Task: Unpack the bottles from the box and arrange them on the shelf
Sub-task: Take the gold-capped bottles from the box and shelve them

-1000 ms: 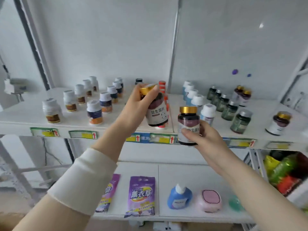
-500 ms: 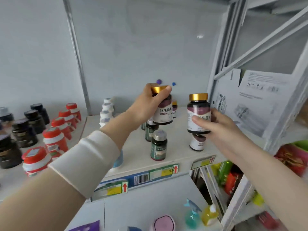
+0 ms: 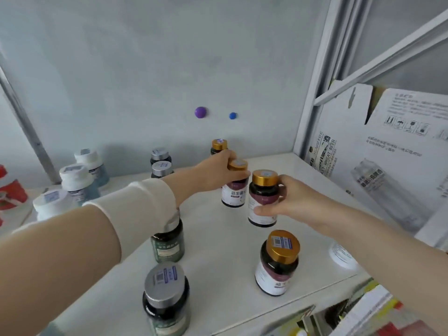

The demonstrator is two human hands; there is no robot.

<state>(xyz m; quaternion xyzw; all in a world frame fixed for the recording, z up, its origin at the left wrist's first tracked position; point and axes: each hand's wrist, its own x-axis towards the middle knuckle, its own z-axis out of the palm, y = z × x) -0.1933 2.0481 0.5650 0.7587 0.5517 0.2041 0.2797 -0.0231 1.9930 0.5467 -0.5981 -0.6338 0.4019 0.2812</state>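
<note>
Far left edge: red-capped bottles, partly cut off. Next, a file of white-capped bottles running front to back. Then the silver-capped bottles, four visible, also filed front to back on the shelf.

Left hand: reaches across the silver file, fingers curled round the gold cap of bottle A, which is dark with a white label. A is upright and low over the shelf; I cannot tell whether its base touches. Behind it, the back bottle, same kind, stands by the wall.

Right hand: thumb and fingers wrapped round the body of bottle B, upright, just beside A. The front bottle stands free.

Far right: a printed cardboard box, contents not visible.

Judgement: well along. Two gold-capped bottles are placed, and A and B look bound for the gap between them. Setting down and letting go remain. Stock left to unpack: unknown.
</note>
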